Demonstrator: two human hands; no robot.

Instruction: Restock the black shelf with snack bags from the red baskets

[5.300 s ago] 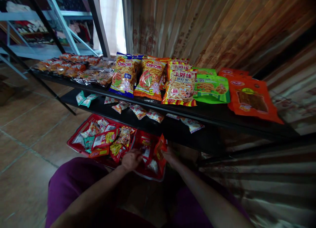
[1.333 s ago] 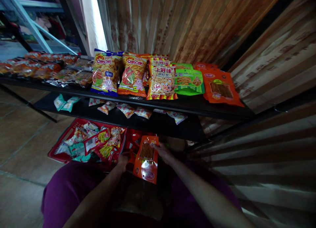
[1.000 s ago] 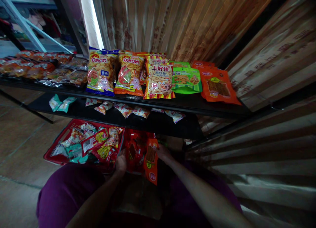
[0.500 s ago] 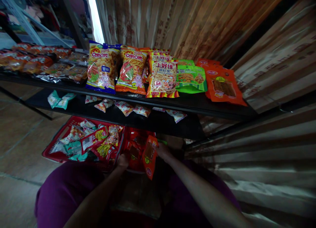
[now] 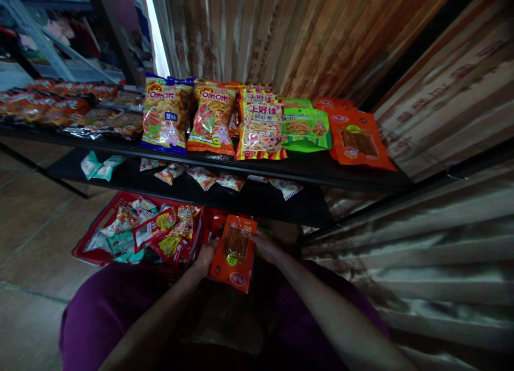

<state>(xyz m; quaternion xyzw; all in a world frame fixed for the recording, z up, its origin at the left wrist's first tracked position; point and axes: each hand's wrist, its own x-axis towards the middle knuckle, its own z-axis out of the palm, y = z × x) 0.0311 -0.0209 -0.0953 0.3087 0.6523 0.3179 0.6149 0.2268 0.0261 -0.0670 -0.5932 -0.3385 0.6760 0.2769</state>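
An orange snack packet with a window showing brown strips is held low between my hands, its printed front facing me. My right hand grips its right edge, fingers partly hidden behind it. At the left edge, my left hand is closed on the same packet. Behind the packet a red basket shows in part. Left of my hands stands another red basket, holding teal, red and white snack bags, with a red packet lying on top.
A black upper shelf carries blue-and-yellow, orange, red-and-yellow, green and orange snack bags. Small striped packets and teal packets lie on the lower shelf. Corrugated sheeting borders the right side.
The orange packet has turned its front more squarely toward me and shifted slightly left. My left hand has moved from the basket's side onto the packet's left edge.
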